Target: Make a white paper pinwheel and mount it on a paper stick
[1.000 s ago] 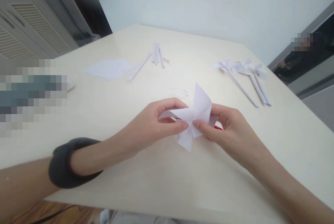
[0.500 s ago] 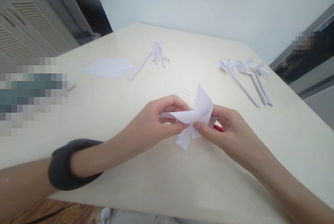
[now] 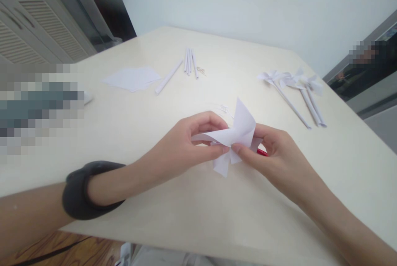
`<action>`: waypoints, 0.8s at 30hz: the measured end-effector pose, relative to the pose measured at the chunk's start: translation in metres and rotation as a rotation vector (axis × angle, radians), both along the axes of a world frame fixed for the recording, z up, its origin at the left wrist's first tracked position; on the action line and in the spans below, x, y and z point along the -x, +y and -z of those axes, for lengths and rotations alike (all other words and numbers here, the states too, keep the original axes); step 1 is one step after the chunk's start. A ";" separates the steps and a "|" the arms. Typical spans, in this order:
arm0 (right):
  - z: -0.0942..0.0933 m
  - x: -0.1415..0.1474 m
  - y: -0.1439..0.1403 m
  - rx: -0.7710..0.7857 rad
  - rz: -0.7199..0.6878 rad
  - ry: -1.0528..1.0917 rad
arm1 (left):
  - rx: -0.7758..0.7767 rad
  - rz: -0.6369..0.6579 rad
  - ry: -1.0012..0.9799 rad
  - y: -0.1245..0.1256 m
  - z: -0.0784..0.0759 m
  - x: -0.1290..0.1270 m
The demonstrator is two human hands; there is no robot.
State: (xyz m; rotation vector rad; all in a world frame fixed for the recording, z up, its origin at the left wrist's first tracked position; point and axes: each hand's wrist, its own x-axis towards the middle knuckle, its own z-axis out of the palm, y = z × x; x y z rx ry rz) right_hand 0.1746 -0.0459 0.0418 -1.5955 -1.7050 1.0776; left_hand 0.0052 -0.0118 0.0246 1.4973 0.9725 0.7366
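Observation:
A white paper pinwheel [image 3: 243, 127] with folded blades is held up above the table between both hands. My left hand [image 3: 198, 138] pinches it from the left, thumb near the pinwheel's middle and fingers behind the paper. From the right, my right hand [image 3: 266, 146] grips it with the thumb close to the left thumb; its other fingers are partly hidden behind the paper. A red object [image 3: 262, 152] shows just behind the pinwheel by the right hand; most of it is covered. Thin white strings or wires [image 3: 225, 109] lie behind the hands.
Finished pinwheels on paper sticks [image 3: 293, 100] lie at the right. Flat paper sheets [image 3: 133, 79] rest at the left, beside a rolled paper tube [image 3: 169, 77]. Several thinner tubes [image 3: 189, 61] and small tan bits [image 3: 201, 70] lie further back. The table's [image 3: 173, 233] front edge is near me.
Both hands and the pinwheel appear slightly further right, along with a small shift of the whole view. The left thumb has moved a little closer to the pinwheel's middle.

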 end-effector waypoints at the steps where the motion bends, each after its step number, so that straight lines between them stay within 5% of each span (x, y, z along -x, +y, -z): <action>1: 0.001 0.000 0.000 -0.002 0.010 0.000 | -0.007 0.005 -0.002 0.000 -0.001 0.000; 15: 0.000 -0.001 0.000 -0.055 0.030 -0.060 | -0.017 0.162 -0.056 0.005 0.000 0.008; 24: 0.015 -0.005 0.001 -0.169 -0.007 -0.127 | -0.010 0.072 -0.066 0.008 0.000 0.004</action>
